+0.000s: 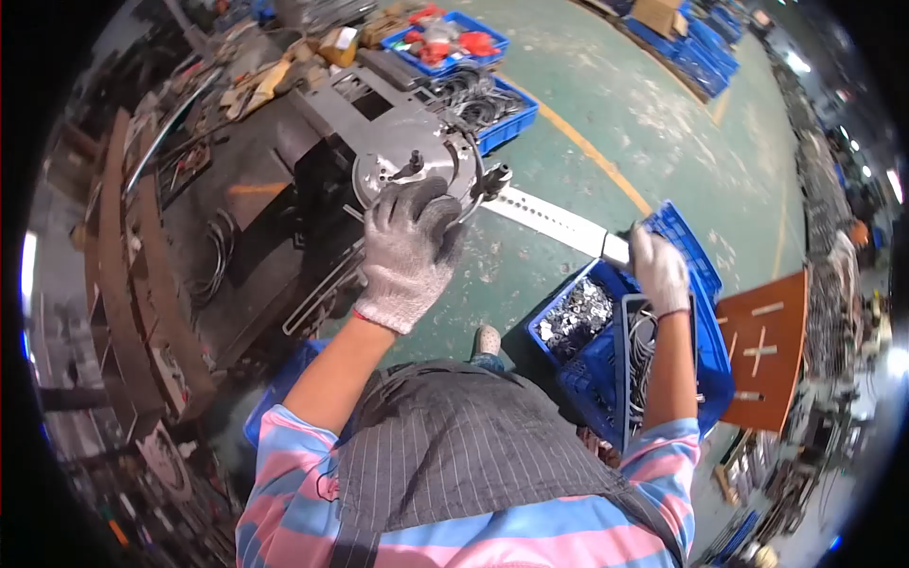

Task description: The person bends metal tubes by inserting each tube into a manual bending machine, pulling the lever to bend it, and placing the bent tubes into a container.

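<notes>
A round metal plate (393, 142) with upright pins is part of a bench machine. My left hand (412, 251), in a grey-white glove, lies over the plate's near edge with its fingers bent; whether they hold something is hidden. From the plate a long flat metal arm (549, 222) with a row of holes reaches out to the right. At its far end my right hand (658, 270), also gloved, has its fingers closed round the arm's tip. A dark cylindrical post (496, 178) stands where the arm meets the plate.
Below my right hand are blue crates (592, 379) with small metal pieces (578, 312) and wire rings. Behind the machine stand a blue crate of coiled parts (507, 123) and one with red items (445, 43). An orange-brown board (767, 350) is at the right.
</notes>
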`<state>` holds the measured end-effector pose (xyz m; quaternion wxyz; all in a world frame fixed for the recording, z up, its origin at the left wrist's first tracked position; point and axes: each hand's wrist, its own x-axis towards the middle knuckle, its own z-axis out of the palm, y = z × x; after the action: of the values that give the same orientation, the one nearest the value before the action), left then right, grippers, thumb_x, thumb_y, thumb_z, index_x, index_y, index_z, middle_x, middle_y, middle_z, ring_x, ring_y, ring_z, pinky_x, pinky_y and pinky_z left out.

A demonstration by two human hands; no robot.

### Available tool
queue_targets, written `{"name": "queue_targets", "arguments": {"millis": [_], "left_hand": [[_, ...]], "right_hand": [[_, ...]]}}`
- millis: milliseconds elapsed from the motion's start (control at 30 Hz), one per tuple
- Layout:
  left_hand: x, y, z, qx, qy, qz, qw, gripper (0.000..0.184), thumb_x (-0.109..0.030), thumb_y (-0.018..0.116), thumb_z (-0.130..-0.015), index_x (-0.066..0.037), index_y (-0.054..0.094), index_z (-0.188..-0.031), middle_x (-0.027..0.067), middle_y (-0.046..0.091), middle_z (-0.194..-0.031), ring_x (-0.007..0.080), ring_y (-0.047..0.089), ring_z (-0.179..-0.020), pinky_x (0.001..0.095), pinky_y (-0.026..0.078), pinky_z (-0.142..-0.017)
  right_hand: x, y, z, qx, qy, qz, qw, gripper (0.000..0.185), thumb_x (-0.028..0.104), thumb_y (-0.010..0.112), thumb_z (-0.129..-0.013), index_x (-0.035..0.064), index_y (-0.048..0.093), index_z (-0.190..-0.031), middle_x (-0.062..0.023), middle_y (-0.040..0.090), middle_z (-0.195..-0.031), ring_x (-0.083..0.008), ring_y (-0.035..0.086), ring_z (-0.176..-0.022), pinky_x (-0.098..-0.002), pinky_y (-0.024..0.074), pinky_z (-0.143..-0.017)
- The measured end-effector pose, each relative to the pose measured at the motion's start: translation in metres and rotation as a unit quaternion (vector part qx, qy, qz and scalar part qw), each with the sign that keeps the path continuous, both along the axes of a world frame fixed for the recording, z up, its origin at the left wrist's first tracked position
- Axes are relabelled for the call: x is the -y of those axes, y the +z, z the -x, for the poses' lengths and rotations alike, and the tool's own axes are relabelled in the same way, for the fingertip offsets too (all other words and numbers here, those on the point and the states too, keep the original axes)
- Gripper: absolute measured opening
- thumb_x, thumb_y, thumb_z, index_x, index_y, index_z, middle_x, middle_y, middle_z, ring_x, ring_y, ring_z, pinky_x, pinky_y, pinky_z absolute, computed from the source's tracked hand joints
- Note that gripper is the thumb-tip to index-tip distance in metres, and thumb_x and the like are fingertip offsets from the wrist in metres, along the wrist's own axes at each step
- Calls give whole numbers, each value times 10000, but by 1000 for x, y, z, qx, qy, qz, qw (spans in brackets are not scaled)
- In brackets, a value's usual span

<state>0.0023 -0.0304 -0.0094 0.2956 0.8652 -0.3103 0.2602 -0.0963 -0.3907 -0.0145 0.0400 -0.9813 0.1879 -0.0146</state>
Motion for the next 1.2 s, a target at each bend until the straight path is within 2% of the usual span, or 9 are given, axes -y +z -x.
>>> {"name": "queue_targets", "arguments": {"millis": [67, 167, 233, 400, 633, 833, 1033, 1100, 1200], "left_hand": [[-11, 5, -7, 33, -36, 19, 999, 298, -201, 763, -764, -132, 658, -1034, 112, 599, -1190, 362, 561, -1139, 502, 436, -970], [-19, 4, -4, 11, 13, -58, 998, 289, -241, 714, -803, -139, 679, -1071, 107, 625, -1134, 315, 567, -1105, 472, 464, -932], [-16, -24, -17, -46, -22, -23, 998, 299, -207, 690, -835, -106, 671, -1116, 108, 641, -1112, 308, 596, -1073, 462, 488, -932], [-15, -26, -41, -29, -19, -68, 997, 223, -95, 724, -766, -110, 731, -988, 135, 652, -1067, 358, 617, -1022, 466, 500, -924], [-13, -8, -18, -21, -32, -58, 998, 234, -132, 762, -706, -91, 690, -924, 133, 610, -1027, 377, 556, -1060, 523, 436, -938], [6, 26, -14, 95, -55, -85, 990, 192, -304, 784, -818, -126, 728, -862, 99, 689, -869, 328, 656, -849, 486, 514, -785], [19, 36, -1, 119, -34, -163, 979, 177, -247, 807, -820, -110, 700, -851, 80, 680, -935, 296, 661, -890, 470, 527, -744], [26, 53, 20, -208, -10, 114, 972, 163, -187, 795, -837, -78, 696, -907, 78, 668, -930, 261, 652, -881, 392, 526, -765], [42, 63, 30, -223, -49, 283, 932, 159, -152, 744, -877, -50, 700, -991, 80, 675, -973, 230, 629, -865, 335, 506, -825]], "right_hand": [[-41, -22, 68, 107, 139, 159, 972, 209, 203, 529, -969, 139, 638, -1136, -102, 663, -868, -304, 656, -680, -438, 521, -604], [-190, 62, 115, -143, -45, -67, 986, 269, 358, 634, -912, 96, 685, -875, -168, 681, -898, -292, 715, -775, -432, 559, -577], [-227, 51, 152, -47, -95, -194, 975, 386, 362, 718, -825, 54, 628, -1039, -194, 695, -915, -348, 723, -857, -469, 578, -715], [-199, 51, 154, -96, -101, -224, 965, 272, 216, 693, -811, 63, 610, -1019, -186, 707, -945, -339, 721, -884, -465, 572, -734], [-15, 1, 27, 156, -64, 146, 975, 112, 189, 589, -854, 122, 669, -816, -104, 686, -831, -277, 693, -821, -450, 519, -708], [48, -2, -169, 91, -84, 132, 983, 189, 195, 598, -867, 145, 767, -933, -105, 732, -931, -288, 711, -934, -453, 539, -745], [67, 17, -163, -16, -18, -33, 999, 236, 204, 647, -877, 112, 713, -1084, -120, 695, -1105, -304, 672, -1059, -438, 540, -869], [63, 0, -157, 118, -11, 4, 993, 265, 215, 663, -873, 109, 684, -1115, -116, 676, -1107, -307, 652, -1061, -446, 537, -856], [21, 33, -88, 316, 114, -10, 942, 304, 298, 632, -903, 79, 659, -1113, -130, 660, -1073, -327, 641, -1037, -451, 531, -867]]}}
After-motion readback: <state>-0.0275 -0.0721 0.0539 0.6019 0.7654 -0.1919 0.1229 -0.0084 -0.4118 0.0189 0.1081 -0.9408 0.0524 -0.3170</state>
